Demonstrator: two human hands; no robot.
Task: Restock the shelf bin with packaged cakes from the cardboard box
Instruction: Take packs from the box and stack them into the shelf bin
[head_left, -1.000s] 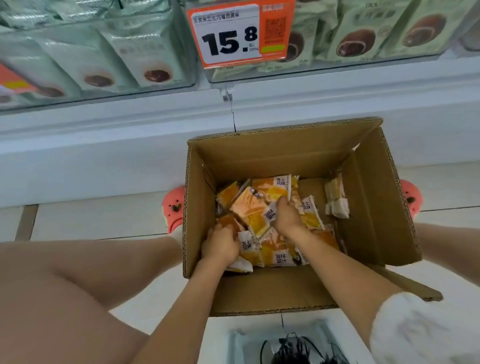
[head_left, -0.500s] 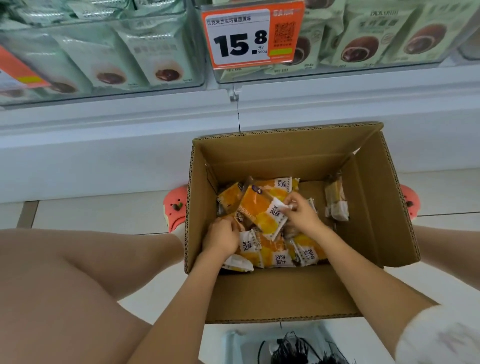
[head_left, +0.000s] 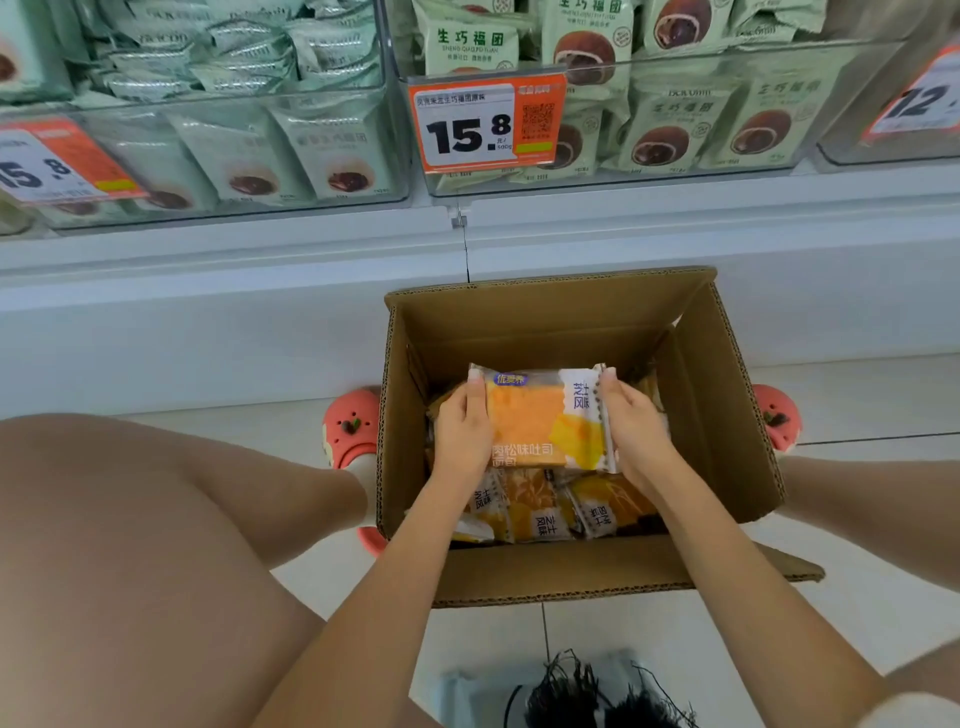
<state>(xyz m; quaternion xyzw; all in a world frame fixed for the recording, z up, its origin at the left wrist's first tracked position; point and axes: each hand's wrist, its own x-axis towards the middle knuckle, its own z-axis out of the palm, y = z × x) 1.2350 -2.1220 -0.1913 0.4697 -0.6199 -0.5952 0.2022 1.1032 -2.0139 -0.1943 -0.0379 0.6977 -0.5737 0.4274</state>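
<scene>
An open cardboard box (head_left: 727, 395) stands on the floor between my feet. Several orange-and-white packaged cakes (head_left: 540, 509) lie in its bottom. I hold a stack of cake packs (head_left: 540, 415) level above them, inside the box opening. My left hand (head_left: 462, 431) grips the stack's left side and my right hand (head_left: 631, 426) grips its right side. How many packs are in the stack is hidden. Above, clear shelf bins (head_left: 675, 171) hold pale green packages.
A white shelf base (head_left: 208, 312) runs behind the box. An orange price tag reading 15.8 (head_left: 485, 124) hangs on the bin front. Pink shoes (head_left: 350, 426) flank the box. My bent knees sit at both sides. A dark tangled object (head_left: 587, 696) lies at the bottom edge.
Both hands gathered packs from the loose pile and lifted them together as a stack. The camera view tilted up, showing more of the shelf bins.
</scene>
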